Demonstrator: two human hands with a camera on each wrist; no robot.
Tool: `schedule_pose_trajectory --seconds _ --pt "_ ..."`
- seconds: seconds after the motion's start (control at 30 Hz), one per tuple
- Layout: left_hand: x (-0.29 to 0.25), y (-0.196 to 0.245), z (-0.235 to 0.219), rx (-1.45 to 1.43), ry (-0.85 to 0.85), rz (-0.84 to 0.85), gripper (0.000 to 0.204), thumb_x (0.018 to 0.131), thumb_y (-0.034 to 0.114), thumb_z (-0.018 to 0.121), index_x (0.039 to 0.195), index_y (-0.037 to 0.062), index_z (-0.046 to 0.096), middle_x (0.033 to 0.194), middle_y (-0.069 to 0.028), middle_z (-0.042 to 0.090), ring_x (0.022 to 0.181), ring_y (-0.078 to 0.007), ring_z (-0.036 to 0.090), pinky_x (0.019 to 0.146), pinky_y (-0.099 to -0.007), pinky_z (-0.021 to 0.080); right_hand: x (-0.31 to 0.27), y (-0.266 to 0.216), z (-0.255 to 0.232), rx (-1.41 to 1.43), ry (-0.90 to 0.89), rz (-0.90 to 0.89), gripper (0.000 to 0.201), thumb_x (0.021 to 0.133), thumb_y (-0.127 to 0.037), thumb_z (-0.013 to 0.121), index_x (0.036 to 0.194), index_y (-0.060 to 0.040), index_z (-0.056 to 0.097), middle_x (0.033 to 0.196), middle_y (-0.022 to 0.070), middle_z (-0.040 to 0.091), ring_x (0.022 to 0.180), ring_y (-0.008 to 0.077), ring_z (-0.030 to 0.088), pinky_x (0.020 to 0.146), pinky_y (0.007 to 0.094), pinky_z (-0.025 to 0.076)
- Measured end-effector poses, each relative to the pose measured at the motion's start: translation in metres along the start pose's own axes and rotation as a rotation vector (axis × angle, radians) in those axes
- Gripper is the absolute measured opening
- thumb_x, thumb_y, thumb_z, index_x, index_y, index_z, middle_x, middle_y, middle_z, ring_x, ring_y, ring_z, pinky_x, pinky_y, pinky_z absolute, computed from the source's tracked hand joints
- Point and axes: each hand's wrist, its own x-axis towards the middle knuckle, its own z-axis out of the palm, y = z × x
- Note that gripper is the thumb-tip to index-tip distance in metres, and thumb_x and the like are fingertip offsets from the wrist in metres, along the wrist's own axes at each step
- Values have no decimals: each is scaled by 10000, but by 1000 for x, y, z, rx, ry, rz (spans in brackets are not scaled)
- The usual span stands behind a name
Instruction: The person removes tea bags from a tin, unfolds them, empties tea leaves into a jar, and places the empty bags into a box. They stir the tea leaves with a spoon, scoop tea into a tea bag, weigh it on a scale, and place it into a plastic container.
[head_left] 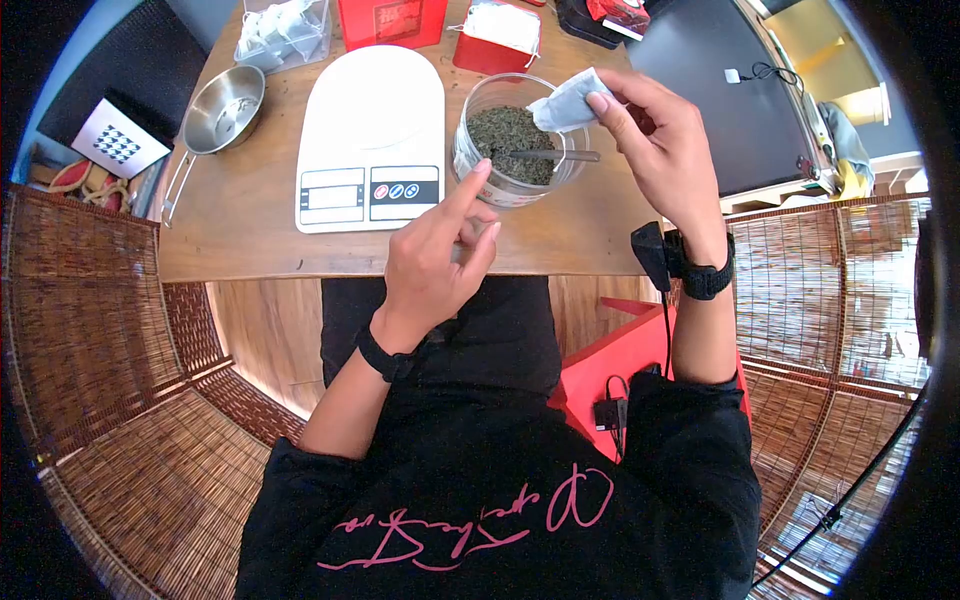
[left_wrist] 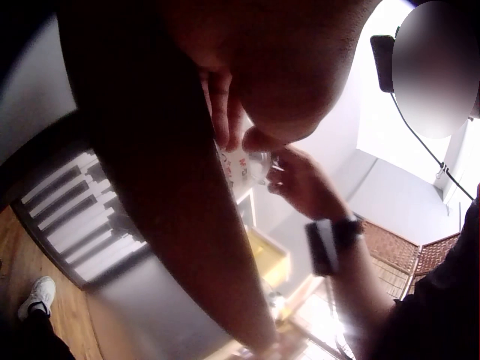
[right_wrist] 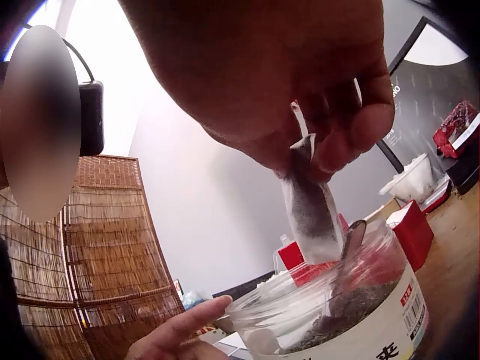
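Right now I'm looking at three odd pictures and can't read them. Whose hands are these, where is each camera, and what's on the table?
There is no machine: a person works with two bare hands. The wide picture comes from a camera on the head, looking down. The other two come from cameras strapped to each wrist, so the hand fills them.

On the wooden table stand a white kitchen scale, a steel bowl and a clear jar of dried tea leaves with a spoon inside.

The right hand pinches a small white tea bag above the jar, also seen close in the right wrist view. The left hand holds nothing; its forefinger points at the jar's rim.
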Motion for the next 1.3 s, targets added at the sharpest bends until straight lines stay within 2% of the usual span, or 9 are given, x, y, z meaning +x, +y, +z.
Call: schedule_pose_trajectory --seconds 0.23,0.53,0.77,0.83,0.97,1.03,1.07,1.13,1.3 --pt "0 2 0 12 0 -5 631 858 -20 725 1458 13 531 881 -64 749 642 -112 643 619 -263 523 -1 -7 1 16 -2 85 239 944 -182 727 1106 -7 715 824 71 718 642 111 583 599 282 481" --pt "0 2 0 9 3 -4 621 861 -9 732 1451 15 539 871 -69 749 650 -118 651 630 -269 531 -1 0 3 61 50 93 250 942 -218 757 1046 7 721 739 28 697 674 58 604 612 249 489" --pt "-1 1 0 15 -1 -4 617 857 -14 732 1444 17 546 871 -78 748 658 -132 664 631 -275 538 -2 6 9 87 47 96 243 967 -218 727 1083 -5 724 793 23 714 672 53 595 604 237 488" --pt "-1 0 1 21 7 6 612 856 -17 730 1440 17 550 867 -78 746 662 -135 671 633 -276 543 -2 10 9 308 32 220 260 992 -211 694 1153 -8 703 845 7 725 653 34 564 576 212 460" --pt "0 1 0 26 15 10 608 856 -18 728 1436 18 553 862 -78 743 663 -136 676 633 -278 546 -3 31 8 393 23 308 281 1008 -224 671 1197 -16 679 808 -14 701 620 23 541 535 192 418" --pt "-1 1 0 21 19 6 600 859 -17 727 1433 19 557 858 -74 742 659 -132 676 628 -275 546 -7 44 10 653 51 438 299 1021 -238 646 1221 -16 649 821 -4 675 584 31 521 506 194 388" --pt "-2 0 1 21 21 7 600 859 -17 727 1433 19 557 858 -74 742 659 -132 676 628 -275 546 -10 48 11 653 51 436 299 1021 -238 646 1221 -16 649 821 -4 675 584 31 521 506 194 388" --pt "-2 0 1 15 27 -1 583 865 -12 728 1424 26 567 861 -69 743 657 -124 672 624 -266 541 -16 51 10 1002 75 439 312 1043 -219 600 1279 -16 590 885 20 664 562 42 507 495 198 383" --pt "-5 0 1 -9 47 -13 487 877 -9 728 1352 26 626 866 -66 745 672 -107 669 620 -236 526 -41 40 3 1184 28 391 334 1062 -171 534 1355 -15 500 1001 53 647 537 43 465 487 192 364"
